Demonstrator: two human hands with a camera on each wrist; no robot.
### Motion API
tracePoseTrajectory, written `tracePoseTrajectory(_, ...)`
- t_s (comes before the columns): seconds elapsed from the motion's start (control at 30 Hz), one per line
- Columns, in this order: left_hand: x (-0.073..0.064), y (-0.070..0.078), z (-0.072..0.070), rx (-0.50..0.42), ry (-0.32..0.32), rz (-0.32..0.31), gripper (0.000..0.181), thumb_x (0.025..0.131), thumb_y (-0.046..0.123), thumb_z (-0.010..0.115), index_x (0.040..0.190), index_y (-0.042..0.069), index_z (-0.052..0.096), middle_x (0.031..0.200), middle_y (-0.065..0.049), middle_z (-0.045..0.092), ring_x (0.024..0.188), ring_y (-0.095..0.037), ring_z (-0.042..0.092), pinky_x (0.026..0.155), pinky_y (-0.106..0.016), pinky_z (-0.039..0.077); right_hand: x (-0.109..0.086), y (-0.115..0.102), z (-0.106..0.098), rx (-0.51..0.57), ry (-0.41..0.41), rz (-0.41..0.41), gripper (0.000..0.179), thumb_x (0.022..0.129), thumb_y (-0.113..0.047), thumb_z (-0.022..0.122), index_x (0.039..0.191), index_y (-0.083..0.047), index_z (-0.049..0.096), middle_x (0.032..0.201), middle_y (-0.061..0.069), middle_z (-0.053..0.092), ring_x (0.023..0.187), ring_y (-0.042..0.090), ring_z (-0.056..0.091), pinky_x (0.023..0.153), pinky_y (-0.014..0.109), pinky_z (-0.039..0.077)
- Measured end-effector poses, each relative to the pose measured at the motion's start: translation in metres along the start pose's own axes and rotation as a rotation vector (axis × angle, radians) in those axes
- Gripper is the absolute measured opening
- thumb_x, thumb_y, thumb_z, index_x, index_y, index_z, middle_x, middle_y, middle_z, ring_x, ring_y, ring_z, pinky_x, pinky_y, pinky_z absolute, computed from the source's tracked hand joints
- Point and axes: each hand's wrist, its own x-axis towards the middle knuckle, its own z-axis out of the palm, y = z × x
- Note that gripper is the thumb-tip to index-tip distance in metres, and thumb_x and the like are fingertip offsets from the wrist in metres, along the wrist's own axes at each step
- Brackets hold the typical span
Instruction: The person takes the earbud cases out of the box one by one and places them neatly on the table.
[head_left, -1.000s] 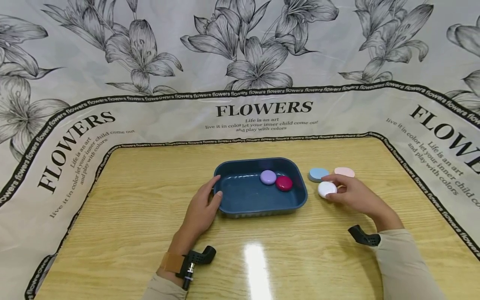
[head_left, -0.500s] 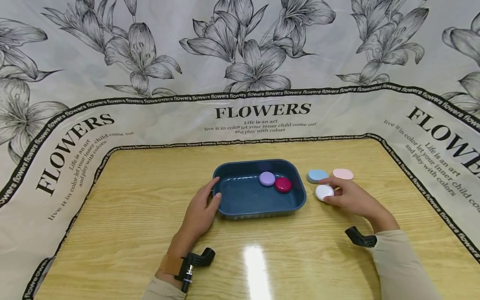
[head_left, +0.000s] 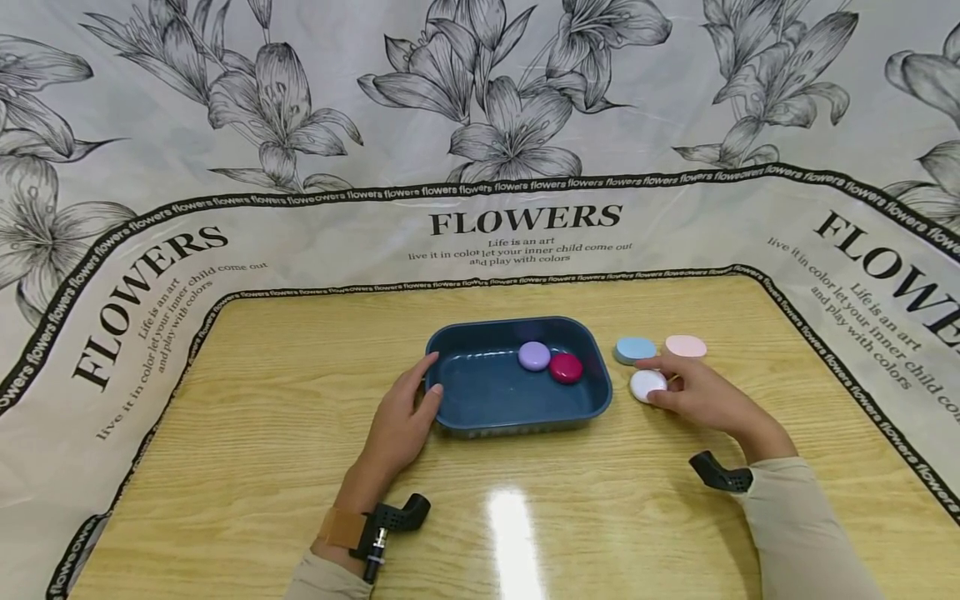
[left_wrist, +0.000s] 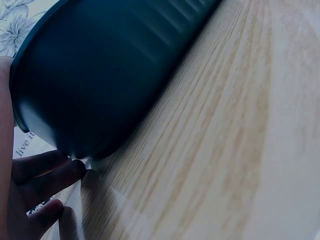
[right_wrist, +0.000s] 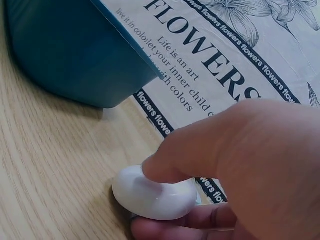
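At the left end of a dark blue rectangular tub (head_left: 480, 392), my left hand (head_left: 397, 421) touches the rim with thumb and index finger. In the left wrist view, its other fingers (left_wrist: 52, 180) lie fairly straight against the tub's outer lower side. My right hand (head_left: 697, 392) pinches a glossy white rounded oval piece (right_wrist: 150, 192), thumb over it and fingers on the far lower side, low at the tabletop. Just behind that hand lie a light blue oval piece (head_left: 635, 350) and a pink oval piece (head_left: 686, 346).
Inside the tub, toward its right end, sit a lilac round piece (head_left: 535, 356) and a crimson round piece (head_left: 566, 367). The wood-grain table (head_left: 285, 375) meets a flower-printed cloth (head_left: 517, 233) at the back and both sides.
The white piece and my right hand have shifted very slightly left and toward me in the view. My left hand stays at the tub's end.
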Motion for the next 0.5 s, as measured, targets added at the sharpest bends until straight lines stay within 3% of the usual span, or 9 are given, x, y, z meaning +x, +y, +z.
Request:
tracePoseTrajectory(0.2, 0.0002, -0.0009, 0.0008, -0.003, 0.000, -0.001, 0.050, 0.106, 0.041, 0.045, 0.154, 0.029, 0.041, 0.154, 0.000, 0.042, 0.141, -0.021, 0.039, 0.113, -0.050, 0.034, 0.0003, 0.0007, -0.0010, -0.021, 0.010, 0.043, 0.042, 0.100, -0.014, 0.061, 0.138, 0.004, 0.054, 0.099, 0.011, 0.061, 0.079, 0.020, 0.058, 0.065, 0.027, 0.049)
tracePoseTrajectory(0.5, 0.0000, -0.0005, 0.0003, -0.001, 0.001, -0.001, 0.050, 0.106, 0.043, 0.045, 0.155, 0.031, 0.040, 0.154, 0.001, 0.041, 0.141, -0.020, 0.039, 0.113, -0.050, 0.035, 0.0016, 0.0013, -0.0013, -0.068, 0.032, 0.056, 0.040, 0.101, -0.013, 0.060, 0.135, 0.006, 0.056, 0.110, 0.020, 0.064, 0.088, 0.024, 0.062, 0.071, 0.032, 0.050)
